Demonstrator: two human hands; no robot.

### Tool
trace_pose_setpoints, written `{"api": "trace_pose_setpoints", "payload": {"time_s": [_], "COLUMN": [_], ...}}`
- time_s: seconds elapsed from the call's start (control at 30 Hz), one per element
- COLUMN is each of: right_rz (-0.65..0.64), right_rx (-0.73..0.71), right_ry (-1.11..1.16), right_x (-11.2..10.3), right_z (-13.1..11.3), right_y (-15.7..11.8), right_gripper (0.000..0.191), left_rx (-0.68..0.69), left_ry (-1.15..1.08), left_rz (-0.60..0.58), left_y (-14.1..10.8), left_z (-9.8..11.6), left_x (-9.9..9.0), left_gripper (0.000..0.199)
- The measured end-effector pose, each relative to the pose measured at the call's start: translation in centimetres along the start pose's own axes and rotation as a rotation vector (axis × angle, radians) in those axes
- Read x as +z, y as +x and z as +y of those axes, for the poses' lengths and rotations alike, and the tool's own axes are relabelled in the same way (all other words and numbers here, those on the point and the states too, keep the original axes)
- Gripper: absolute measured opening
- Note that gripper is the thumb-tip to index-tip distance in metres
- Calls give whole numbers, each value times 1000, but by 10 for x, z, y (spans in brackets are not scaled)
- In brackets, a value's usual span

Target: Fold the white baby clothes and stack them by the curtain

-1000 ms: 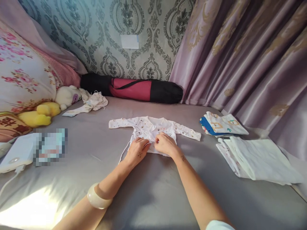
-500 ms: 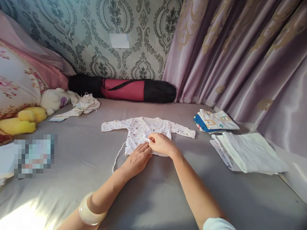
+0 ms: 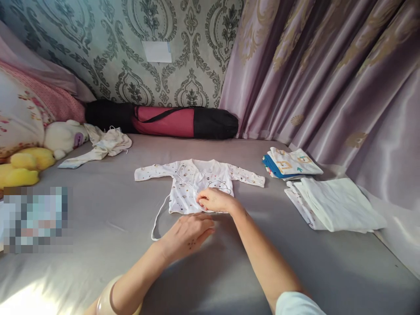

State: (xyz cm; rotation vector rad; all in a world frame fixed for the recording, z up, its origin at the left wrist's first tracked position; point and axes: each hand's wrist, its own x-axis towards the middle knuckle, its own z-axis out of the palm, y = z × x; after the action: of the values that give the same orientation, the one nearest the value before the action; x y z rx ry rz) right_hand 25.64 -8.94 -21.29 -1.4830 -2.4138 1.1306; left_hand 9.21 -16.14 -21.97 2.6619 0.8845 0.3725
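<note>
A small white baby shirt (image 3: 185,186) with a speckled print lies spread out, both sleeves stretched to the sides. On its right front panel is a line-drawn animal face, partly covered by my right hand. A thin white tie runs from its left side down onto the sheet. My right hand (image 3: 216,200) is at the lower middle of the shirt, thumb and fingers pinched together on the cloth of the front. My left hand (image 3: 188,232) is just below the hem, fingers stretched out and holding nothing; a pale bangle circles that wrist.
Folded clothes (image 3: 295,162) and a folded white cloth (image 3: 341,203) lie to the right on the grey sheet (image 3: 108,249). A black and red long bag (image 3: 164,121) rests along the wall. At left are a crumpled garment (image 3: 105,144), plush toys (image 3: 29,164) and a blurred-out item.
My left hand has come off the shirt toward me. My right hand has slid down and slightly left on the shirt front, uncovering more of the animal face.
</note>
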Motion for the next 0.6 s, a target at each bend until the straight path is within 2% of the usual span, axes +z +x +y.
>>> {"api": "trace_pose_setpoints", "payload": {"time_s": [0.07,0.1,0.17,0.23,0.3,0.4,0.5,0.6], "right_rz": [-8,14,110,214,233,179,221,293], "right_rx": [-17,-11,12,37,57,105,118,116], "right_ry": [29,59,128,160,134,116,162,104], "right_x": [2,3,4,5,8,14,18,18], "right_z": [4,5,6,7,9,13,17,18], "right_y": [3,5,7,8,10,15,18,17], "right_gripper": [16,16,17,19,19,19,26,29], "left_rx": [-72,-129,-254,-312,-258,-158,-175,-195], "left_ry": [-22,-26,-24,10,61,112,129,127], "left_rz": [-26,-4,110,221,267,220,156,140], "left_y": [3,5,8,9,8,4,0,-1], "left_z": [1,0,-3,-10,-17,-28,-33,-31], "left_x": [-3,-3,-3,-1,3,11,16,13], "left_gripper": [31,31,30,26,23,26,29,32]}}
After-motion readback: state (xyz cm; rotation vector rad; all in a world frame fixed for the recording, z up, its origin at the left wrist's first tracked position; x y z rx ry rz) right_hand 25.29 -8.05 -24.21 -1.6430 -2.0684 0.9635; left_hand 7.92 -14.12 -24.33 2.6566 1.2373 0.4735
